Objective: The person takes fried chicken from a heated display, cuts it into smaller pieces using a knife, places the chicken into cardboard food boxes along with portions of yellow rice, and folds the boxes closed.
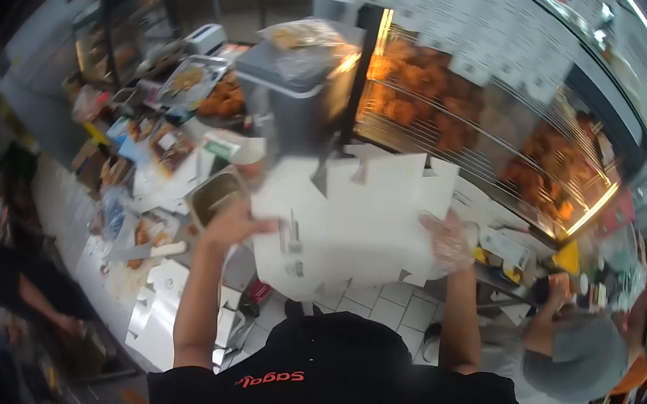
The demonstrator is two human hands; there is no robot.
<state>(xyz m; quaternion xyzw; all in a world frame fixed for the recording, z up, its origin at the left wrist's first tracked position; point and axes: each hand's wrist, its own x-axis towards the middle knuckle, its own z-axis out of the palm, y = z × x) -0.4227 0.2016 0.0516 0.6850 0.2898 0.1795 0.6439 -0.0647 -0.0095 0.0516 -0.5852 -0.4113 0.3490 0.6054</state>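
A white, unfolded cardboard takeaway box point(360, 226) with notched flaps is held up in front of me, over the counter edge and tiled floor. My left hand point(236, 226), bare, is closed on its left edge with the thumb on the face. On the opposite edge, my right hand point(449, 243) wears a clear plastic glove and grips the card; motion blurs its fingers a little. Beside my left hand stands a metal container point(218, 195), partly hidden. A knife point(167, 250) with a white handle lies on the counter left of my left forearm.
Ahead is a lit heated cabinet point(421, 94) of fried chicken, with a grey bin point(289, 112) on its left. More white box blanks point(158, 315) lie at lower left. A tray of food point(194, 82) sits farther back. Co-workers point(575, 355) stand at right and left.
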